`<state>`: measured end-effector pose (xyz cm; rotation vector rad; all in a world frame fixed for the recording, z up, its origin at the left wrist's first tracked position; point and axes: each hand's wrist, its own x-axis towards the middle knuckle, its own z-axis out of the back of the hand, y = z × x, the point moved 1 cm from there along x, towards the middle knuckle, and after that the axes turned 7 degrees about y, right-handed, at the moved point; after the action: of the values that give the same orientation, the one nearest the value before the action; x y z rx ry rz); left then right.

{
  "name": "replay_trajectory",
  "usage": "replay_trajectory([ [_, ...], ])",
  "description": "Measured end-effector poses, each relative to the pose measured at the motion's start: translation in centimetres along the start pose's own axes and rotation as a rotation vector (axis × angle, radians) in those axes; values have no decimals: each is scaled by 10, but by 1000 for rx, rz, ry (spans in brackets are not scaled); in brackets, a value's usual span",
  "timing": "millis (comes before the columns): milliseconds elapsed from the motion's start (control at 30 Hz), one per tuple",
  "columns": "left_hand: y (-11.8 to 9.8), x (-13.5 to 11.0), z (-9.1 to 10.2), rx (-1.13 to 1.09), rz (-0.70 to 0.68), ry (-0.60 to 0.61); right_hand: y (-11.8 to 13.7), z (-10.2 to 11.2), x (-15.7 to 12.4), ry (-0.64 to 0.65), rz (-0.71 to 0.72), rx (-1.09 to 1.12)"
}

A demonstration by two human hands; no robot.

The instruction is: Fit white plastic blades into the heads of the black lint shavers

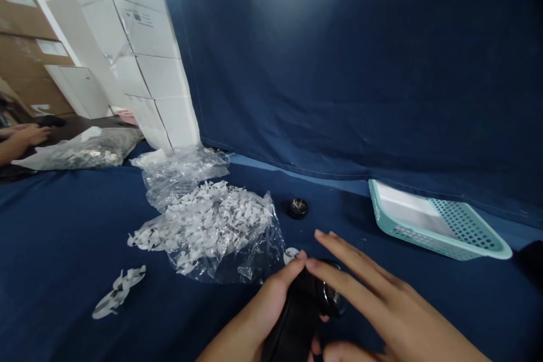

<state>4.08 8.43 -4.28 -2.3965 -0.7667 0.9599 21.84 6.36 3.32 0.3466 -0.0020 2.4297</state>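
Note:
My left hand (271, 300) is closed around a black object (297, 317), its exact kind unclear, with a glossy round dark part (334, 294) on its right side. Over that round part stretches my right hand (382, 305), fingers extended and apart, the index fingertip meeting or nearly meeting my left thumb tip. A small round white piece (291, 255) shows just beyond that thumb; whether it is held or lying there I cannot tell. My lower right fingers are partly hidden at the frame's bottom edge.
A clear plastic bag (254, 266) spills many small white pieces (216, 215). Loose white strips (121, 291) lie left. A small round black dish-like part (297, 208) sits beyond my hands, and a turquoise basket (441, 246) right. Another person's hand (29, 134) is far left.

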Motion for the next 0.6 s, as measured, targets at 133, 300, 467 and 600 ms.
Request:
replay_trajectory([
  [133,10,2,5,101,171,-73,-1,-10,-2,3,-251,59],
  [300,21,19,19,-1,216,102,3,-3,-1,54,-116,71],
  [467,24,30,22,-89,113,221,5,13,5,62,117,35],
  [600,27,24,19,-119,71,314,5,16,4,89,238,-12],
])
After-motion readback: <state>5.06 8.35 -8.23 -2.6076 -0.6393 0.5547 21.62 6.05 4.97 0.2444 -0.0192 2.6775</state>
